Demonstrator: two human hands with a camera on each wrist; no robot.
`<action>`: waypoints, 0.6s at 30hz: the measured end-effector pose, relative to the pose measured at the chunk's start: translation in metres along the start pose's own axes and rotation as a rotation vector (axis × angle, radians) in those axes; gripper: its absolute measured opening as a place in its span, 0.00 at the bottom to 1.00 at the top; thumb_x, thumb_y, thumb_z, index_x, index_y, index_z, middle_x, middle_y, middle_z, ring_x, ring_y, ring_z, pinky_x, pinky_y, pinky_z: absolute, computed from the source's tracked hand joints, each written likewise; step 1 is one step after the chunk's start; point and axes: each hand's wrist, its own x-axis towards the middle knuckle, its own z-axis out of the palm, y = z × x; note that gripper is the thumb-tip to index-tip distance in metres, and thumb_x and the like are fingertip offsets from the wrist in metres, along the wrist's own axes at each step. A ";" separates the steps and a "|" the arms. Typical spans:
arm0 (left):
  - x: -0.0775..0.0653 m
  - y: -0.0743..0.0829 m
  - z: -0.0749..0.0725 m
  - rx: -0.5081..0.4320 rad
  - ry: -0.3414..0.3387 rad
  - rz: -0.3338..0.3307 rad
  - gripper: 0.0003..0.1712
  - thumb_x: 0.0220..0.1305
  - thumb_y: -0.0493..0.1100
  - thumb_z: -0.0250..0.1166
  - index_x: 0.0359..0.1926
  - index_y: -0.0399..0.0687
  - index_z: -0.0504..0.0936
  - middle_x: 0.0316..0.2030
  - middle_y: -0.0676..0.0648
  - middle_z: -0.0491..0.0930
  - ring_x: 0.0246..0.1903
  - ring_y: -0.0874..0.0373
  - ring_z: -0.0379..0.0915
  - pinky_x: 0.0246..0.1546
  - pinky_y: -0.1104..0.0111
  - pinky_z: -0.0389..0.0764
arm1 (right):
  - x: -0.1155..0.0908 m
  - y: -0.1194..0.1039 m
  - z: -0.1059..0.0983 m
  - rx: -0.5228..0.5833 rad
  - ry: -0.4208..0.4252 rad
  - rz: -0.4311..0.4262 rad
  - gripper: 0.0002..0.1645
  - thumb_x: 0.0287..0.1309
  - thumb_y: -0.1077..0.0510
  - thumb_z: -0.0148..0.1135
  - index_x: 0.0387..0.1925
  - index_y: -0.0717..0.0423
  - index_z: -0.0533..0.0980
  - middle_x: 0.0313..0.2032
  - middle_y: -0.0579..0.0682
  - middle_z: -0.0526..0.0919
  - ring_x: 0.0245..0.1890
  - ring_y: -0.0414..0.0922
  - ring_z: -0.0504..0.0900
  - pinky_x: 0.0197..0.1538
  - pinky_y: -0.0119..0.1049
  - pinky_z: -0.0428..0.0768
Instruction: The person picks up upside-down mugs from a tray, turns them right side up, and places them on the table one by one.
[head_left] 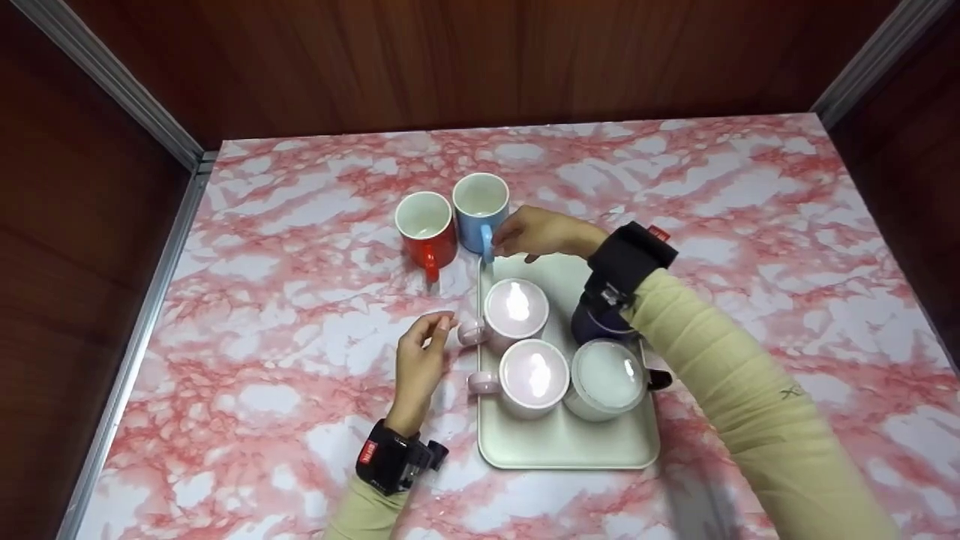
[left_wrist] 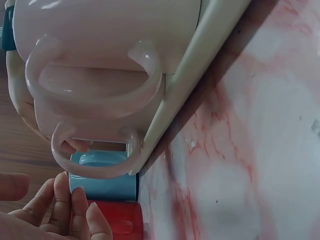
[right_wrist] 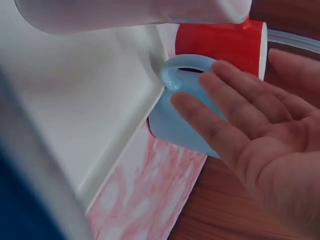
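Observation:
The light-blue mug stands just beyond the tray's far left corner, its handle pointing toward the tray. My right hand is at that handle; in the right wrist view its fingers are extended, not wrapped round it. Whether a fingertip touches the handle I cannot tell. To the left of the blue mug is a red mug. Two pale pink mugs sit on the tray, handles jutting over its left rim. Near those handles my left hand hovers with loosely bent fingers, holding nothing.
A white mug with a dark handle stands on the tray's right side. Behind it, a dark blue mug is partly hidden by my right wrist. Brown panels enclose the marbled pink table at the back and sides.

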 end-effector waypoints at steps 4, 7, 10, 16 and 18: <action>0.000 0.002 -0.001 0.005 0.001 0.016 0.13 0.64 0.38 0.56 0.42 0.30 0.78 0.37 0.40 0.80 0.43 0.50 0.72 0.45 0.62 0.68 | -0.011 -0.005 -0.002 0.013 -0.022 -0.031 0.17 0.58 0.61 0.58 0.47 0.69 0.75 0.39 0.58 0.80 0.37 0.42 0.76 0.39 0.41 0.78; 0.000 0.004 -0.003 0.012 0.003 0.018 0.13 0.65 0.38 0.56 0.43 0.31 0.78 0.37 0.40 0.80 0.43 0.50 0.72 0.46 0.61 0.68 | -0.021 -0.009 -0.004 0.011 -0.040 -0.074 0.17 0.59 0.62 0.56 0.47 0.69 0.74 0.40 0.60 0.80 0.38 0.46 0.78 0.39 0.40 0.78; -0.001 0.008 -0.004 0.007 0.005 0.020 0.13 0.65 0.38 0.55 0.43 0.31 0.77 0.36 0.41 0.79 0.43 0.51 0.72 0.47 0.61 0.68 | -0.032 -0.011 -0.007 0.009 -0.043 -0.136 0.15 0.59 0.64 0.54 0.46 0.69 0.74 0.38 0.60 0.80 0.38 0.50 0.80 0.37 0.37 0.79; -0.001 0.018 -0.003 0.004 0.004 0.075 0.12 0.64 0.38 0.56 0.44 0.32 0.77 0.36 0.41 0.80 0.41 0.52 0.73 0.43 0.65 0.71 | -0.057 -0.003 -0.013 0.046 -0.016 -0.219 0.15 0.61 0.65 0.51 0.47 0.71 0.74 0.37 0.62 0.81 0.36 0.49 0.81 0.38 0.37 0.79; -0.001 0.022 -0.001 0.005 -0.005 0.110 0.13 0.64 0.38 0.56 0.44 0.32 0.77 0.36 0.41 0.80 0.41 0.52 0.74 0.41 0.67 0.72 | -0.066 0.000 -0.015 0.060 -0.001 -0.240 0.15 0.61 0.65 0.51 0.47 0.71 0.73 0.38 0.63 0.81 0.36 0.47 0.81 0.39 0.37 0.79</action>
